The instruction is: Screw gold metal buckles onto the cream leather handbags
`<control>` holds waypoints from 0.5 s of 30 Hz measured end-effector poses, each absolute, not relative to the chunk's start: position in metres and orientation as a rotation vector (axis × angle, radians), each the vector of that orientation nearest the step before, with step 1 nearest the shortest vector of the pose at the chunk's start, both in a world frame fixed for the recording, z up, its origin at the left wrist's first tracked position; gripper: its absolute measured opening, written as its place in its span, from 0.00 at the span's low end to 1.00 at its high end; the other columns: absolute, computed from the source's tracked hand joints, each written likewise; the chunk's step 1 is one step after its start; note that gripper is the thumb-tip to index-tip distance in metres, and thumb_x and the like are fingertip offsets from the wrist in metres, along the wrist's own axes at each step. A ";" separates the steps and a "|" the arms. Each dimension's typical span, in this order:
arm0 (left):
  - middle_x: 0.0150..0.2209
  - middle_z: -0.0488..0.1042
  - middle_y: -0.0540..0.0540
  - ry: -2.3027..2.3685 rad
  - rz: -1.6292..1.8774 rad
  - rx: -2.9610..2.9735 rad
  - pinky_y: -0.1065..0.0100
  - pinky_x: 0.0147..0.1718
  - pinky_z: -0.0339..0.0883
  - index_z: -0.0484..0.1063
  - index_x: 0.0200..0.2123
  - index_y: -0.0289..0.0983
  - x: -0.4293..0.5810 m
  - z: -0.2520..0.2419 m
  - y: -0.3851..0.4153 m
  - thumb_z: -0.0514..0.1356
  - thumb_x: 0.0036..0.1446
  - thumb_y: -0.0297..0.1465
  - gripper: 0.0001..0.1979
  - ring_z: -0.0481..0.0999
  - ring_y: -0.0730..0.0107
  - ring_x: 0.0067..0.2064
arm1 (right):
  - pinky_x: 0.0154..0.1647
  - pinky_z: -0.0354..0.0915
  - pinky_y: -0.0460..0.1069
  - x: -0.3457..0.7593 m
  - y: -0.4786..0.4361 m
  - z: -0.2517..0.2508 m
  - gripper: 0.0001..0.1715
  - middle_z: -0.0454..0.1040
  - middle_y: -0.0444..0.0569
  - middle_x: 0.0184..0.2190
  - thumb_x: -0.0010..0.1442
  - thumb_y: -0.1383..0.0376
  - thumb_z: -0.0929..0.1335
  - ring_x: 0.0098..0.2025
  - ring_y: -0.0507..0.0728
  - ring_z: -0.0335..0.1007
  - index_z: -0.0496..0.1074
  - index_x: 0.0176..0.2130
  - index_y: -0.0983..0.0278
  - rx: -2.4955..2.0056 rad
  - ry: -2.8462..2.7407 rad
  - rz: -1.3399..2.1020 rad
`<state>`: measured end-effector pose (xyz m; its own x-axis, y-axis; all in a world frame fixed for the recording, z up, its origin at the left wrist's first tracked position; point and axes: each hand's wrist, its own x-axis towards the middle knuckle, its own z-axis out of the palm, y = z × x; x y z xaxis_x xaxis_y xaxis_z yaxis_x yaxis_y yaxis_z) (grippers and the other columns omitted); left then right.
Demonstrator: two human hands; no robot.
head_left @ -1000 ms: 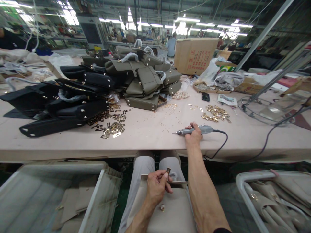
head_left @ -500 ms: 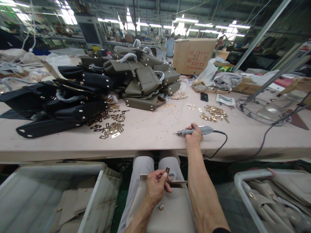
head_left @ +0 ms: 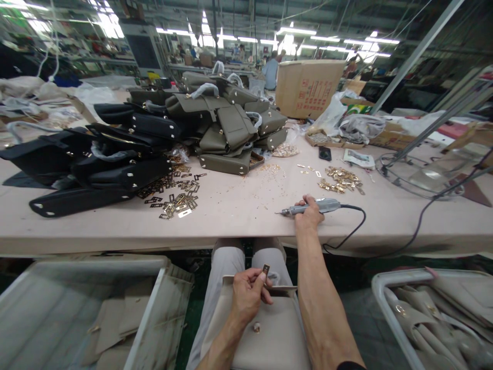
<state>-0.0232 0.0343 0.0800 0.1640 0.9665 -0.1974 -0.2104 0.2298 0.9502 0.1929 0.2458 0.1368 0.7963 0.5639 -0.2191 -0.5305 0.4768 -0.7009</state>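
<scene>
My right hand is wrapped round a grey electric screwdriver lying on the pink table, its tip pointing left and its black cord trailing right. Down at my lap, my left hand pinches a small metal plate against the top edge of a beige bag that rests on my knees. A small brass fitting sits on the bag's face.
Piles of black bags and olive bags fill the table's left and middle. Loose brass plates and gold fittings lie scattered. A cardboard box stands behind. Bins of beige pieces flank my legs.
My right hand and the screwdriver have shifted slightly to the right on the table. My left hand holds still with the plate.
</scene>
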 end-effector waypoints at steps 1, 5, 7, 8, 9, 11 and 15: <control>0.21 0.79 0.42 1.036 1.050 0.948 0.73 0.16 0.66 0.77 0.31 0.31 -0.023 0.080 0.034 0.64 0.58 0.50 0.24 0.75 0.69 0.15 | 0.19 0.69 0.44 0.193 0.245 0.137 0.18 0.74 0.39 0.28 0.49 0.71 0.76 0.21 0.47 0.65 0.63 0.32 0.62 -0.839 -0.039 0.665; 0.20 0.78 0.43 1.035 1.051 0.942 0.73 0.16 0.67 0.78 0.31 0.31 -0.023 0.081 0.034 0.65 0.57 0.49 0.24 0.75 0.68 0.15 | 0.19 0.69 0.44 0.194 0.241 0.141 0.16 0.73 0.39 0.28 0.50 0.72 0.75 0.21 0.47 0.64 0.64 0.31 0.63 -0.833 -0.010 0.693; 0.19 0.78 0.43 1.042 1.051 0.936 0.73 0.16 0.67 0.78 0.30 0.31 -0.022 0.083 0.035 0.65 0.57 0.50 0.24 0.75 0.68 0.15 | 0.19 0.68 0.43 0.195 0.239 0.144 0.14 0.73 0.40 0.28 0.51 0.73 0.74 0.20 0.46 0.64 0.65 0.31 0.63 -0.829 0.000 0.706; 0.18 0.77 0.43 1.045 1.051 0.929 0.73 0.16 0.67 0.77 0.30 0.31 -0.021 0.084 0.035 0.65 0.56 0.50 0.24 0.75 0.68 0.15 | 0.19 0.68 0.43 0.195 0.237 0.146 0.13 0.73 0.40 0.28 0.52 0.74 0.73 0.21 0.46 0.63 0.65 0.31 0.64 -0.825 0.002 0.713; 0.18 0.77 0.44 1.048 1.055 0.920 0.72 0.16 0.67 0.77 0.29 0.31 -0.021 0.084 0.036 0.65 0.56 0.50 0.24 0.74 0.68 0.14 | 0.20 0.68 0.43 0.196 0.236 0.148 0.12 0.72 0.40 0.28 0.52 0.74 0.73 0.21 0.45 0.63 0.66 0.31 0.64 -0.821 0.001 0.722; 0.17 0.76 0.44 1.052 1.061 0.903 0.72 0.16 0.68 0.77 0.29 0.31 -0.019 0.086 0.039 0.66 0.56 0.49 0.24 0.74 0.68 0.14 | 0.20 0.67 0.43 0.196 0.233 0.153 0.11 0.72 0.39 0.28 0.54 0.74 0.72 0.21 0.45 0.63 0.66 0.31 0.64 -0.814 0.002 0.744; 0.15 0.75 0.44 1.073 1.045 0.875 0.71 0.16 0.69 0.77 0.28 0.31 -0.018 0.088 0.044 0.65 0.56 0.46 0.22 0.74 0.68 0.14 | 0.22 0.68 0.42 0.197 0.217 0.163 0.11 0.70 0.38 0.28 0.57 0.73 0.71 0.21 0.44 0.62 0.65 0.32 0.64 -0.786 -0.022 0.874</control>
<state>-0.0176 0.0441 0.0881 0.1326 0.9573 -0.2567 -0.2316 0.2818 0.9311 0.1968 0.2173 0.1625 0.6595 0.6943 -0.2880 -0.6786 0.3851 -0.6254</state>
